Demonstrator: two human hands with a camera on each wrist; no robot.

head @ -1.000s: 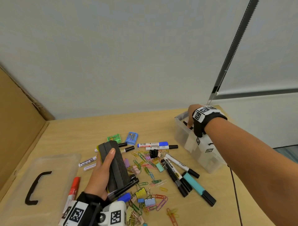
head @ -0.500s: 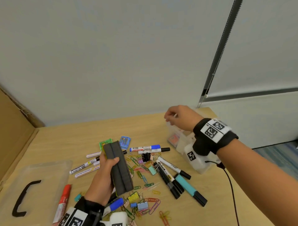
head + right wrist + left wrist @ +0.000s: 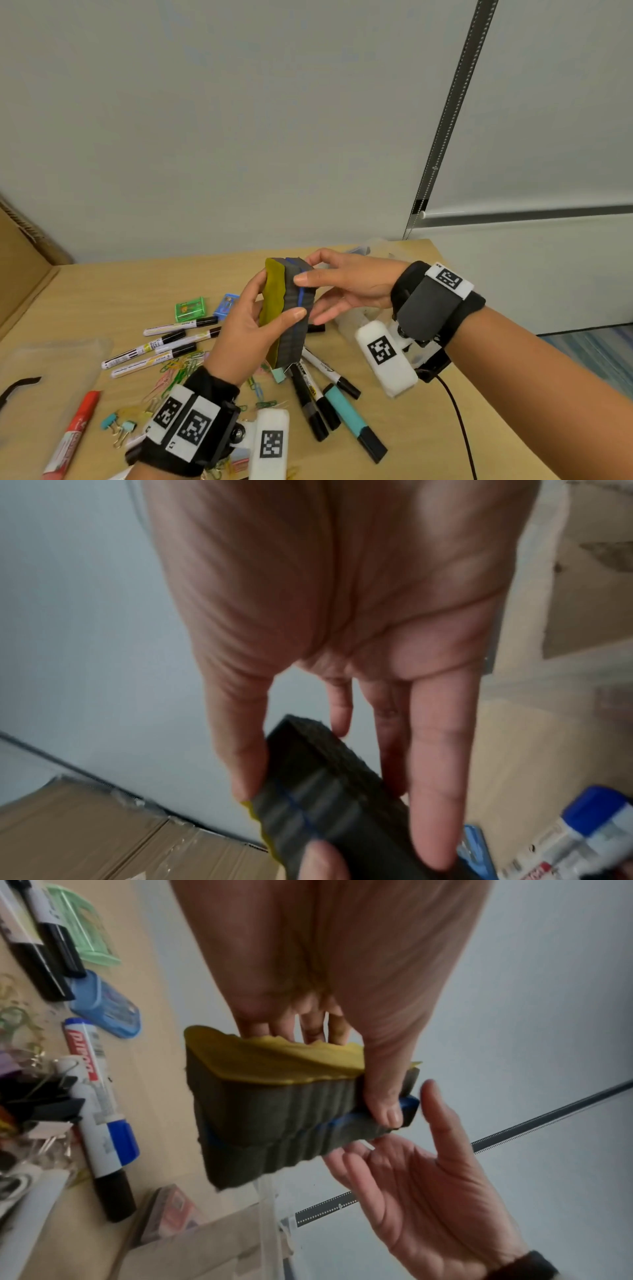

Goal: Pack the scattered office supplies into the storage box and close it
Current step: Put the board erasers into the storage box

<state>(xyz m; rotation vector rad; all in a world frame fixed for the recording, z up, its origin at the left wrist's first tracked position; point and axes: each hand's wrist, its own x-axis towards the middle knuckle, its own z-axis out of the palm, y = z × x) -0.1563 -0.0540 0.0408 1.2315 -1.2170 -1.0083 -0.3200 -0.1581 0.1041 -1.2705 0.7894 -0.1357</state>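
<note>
Table (image 3: 394, 428) fills the lower half of the head view, wall above it. Clear lid (image 3: 44, 394) with black handle sits at lower left. Box (image 3: 352, 317) is mostly hidden behind my right hand, centre right; only bits of its clear wall show, so I can't tell how full it is.

Erasers (image 3: 295, 322), two grey foam blocks stacked, yellow felt on one face and a blue strip between them, are held upright in mid-air at frame centre, well above the clutter. My left hand (image 3: 250, 329) is wrapped round the yellow side, thumb clamped across the grey edge. My right hand (image 3: 346, 284) pinches the top end, thumb on the near face, other fingers behind.

Markers (image 3: 178, 337) lie left of centre, more markers plus a teal highlighter (image 3: 349, 416) at lower centre. Red marker (image 3: 73, 433) at lower left. Green and blue cases (image 3: 190, 308) left of my hands. Paper clips and binder clips (image 3: 178, 373) are scattered under my left wrist.

Risks, my guess: the two blocks are only pressed together, so if left lets go before right has both, one slides off into the clips. A loose stack could also snag the box rim. Wrist cable (image 3: 459, 428) trails at lower right and could drag markers off the edge.
</note>
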